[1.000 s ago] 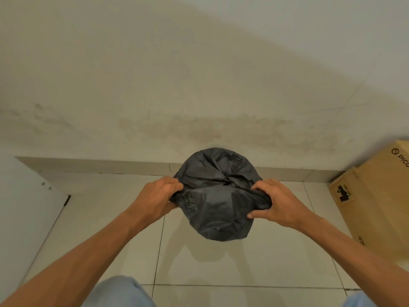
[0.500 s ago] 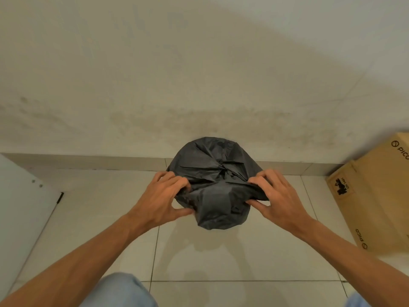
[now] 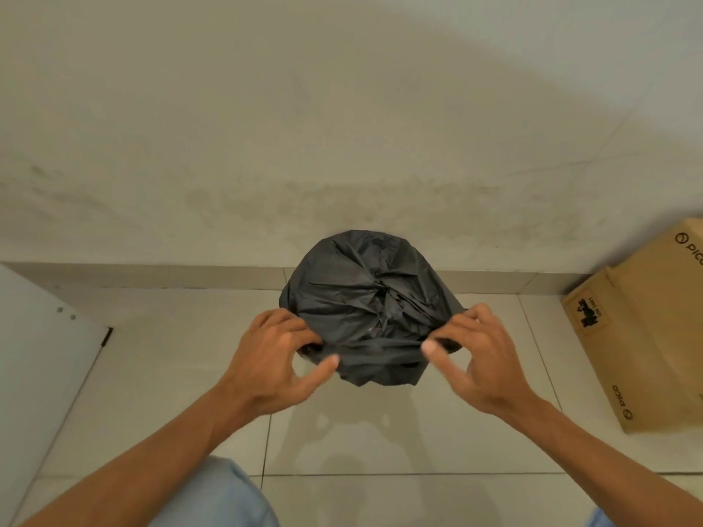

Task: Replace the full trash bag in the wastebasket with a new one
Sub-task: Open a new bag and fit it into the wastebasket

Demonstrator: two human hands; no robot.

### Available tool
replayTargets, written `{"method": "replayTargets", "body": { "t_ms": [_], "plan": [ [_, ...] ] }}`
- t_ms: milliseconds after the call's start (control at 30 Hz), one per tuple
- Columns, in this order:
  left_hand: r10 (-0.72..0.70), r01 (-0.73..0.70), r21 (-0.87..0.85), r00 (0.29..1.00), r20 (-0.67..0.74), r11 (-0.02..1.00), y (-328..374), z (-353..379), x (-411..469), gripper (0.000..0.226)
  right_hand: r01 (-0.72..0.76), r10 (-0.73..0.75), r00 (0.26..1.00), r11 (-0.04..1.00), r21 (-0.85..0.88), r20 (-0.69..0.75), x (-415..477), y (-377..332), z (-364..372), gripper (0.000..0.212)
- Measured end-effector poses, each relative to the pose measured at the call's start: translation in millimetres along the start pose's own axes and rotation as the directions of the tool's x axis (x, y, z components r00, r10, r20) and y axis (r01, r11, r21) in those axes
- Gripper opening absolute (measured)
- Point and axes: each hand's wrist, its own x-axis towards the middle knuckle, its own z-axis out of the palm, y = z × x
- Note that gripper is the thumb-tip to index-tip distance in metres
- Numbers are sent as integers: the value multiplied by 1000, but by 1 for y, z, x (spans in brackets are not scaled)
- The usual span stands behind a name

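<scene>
A black trash bag (image 3: 365, 298) covers the wastebasket on the tiled floor by the wall. The bag is creased, its folds gathering toward the middle of the top. The basket itself is hidden under the plastic. My left hand (image 3: 275, 355) holds the bag's near left edge with curled fingers, the thumb lying along the plastic. On the near right edge, my right hand (image 3: 477, 351) pinches the plastic between thumb and curled fingers.
A brown cardboard box (image 3: 646, 329) leans on the floor at the right, close to the wall. A white panel (image 3: 42, 359) stands at the left edge. Bare floor tiles (image 3: 380, 431) lie between me and the bag. My knee (image 3: 217, 500) shows at the bottom.
Both hands have loosened from full fists on the bag's sides to fingertip holds at its near edge. The bag's top looks rounder and more spread.
</scene>
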Motion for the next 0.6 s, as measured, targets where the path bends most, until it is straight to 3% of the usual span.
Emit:
{"method": "replayTargets", "body": {
  "t_ms": [67, 167, 200, 267, 333, 367, 433, 500, 600],
  "plan": [
    [-297, 280, -156, 949, -106, 947, 13, 4, 2, 42, -268, 287, 955, 945, 190, -77, 5, -8, 6, 47],
    [-603, 566, -258, 792, -94, 783, 33, 19, 7, 18, -563, 633, 773, 705, 431, -26, 21, -18, 9, 9],
    [-688, 649, -287, 723, -53, 704, 41, 23, 8, 20, -642, 724, 689, 600, 477, 16, 26, -21, 9, 4],
    [-844, 778, -431, 532, 63, 458, 56, 26, 10, 30, -732, 839, 536, 406, 547, 94, 34, -20, 14, 16],
    [-908, 754, -637, 366, 207, 159, 67, 29, 15, 38, -789, 903, 393, 234, 569, 175, 37, -16, 24, 28],
    [-905, 690, -724, 325, 274, 29, 71, 31, 16, 42, -806, 912, 337, 152, 572, 232, 38, -13, 29, 31],
    [-877, 486, -846, 282, 389, -219, 76, 33, 15, 46, -790, 893, 259, -23, 612, 369, 40, -13, 30, 22],
    [-821, 302, -842, 237, 520, -446, 77, 30, 13, 51, -720, 846, 228, -188, 668, 483, 43, -16, 26, 17],
    [-725, 208, -758, 223, 652, -618, 75, 27, 9, 59, -684, 798, 192, -309, 661, 571, 45, -17, 19, 18]
  ]
}}
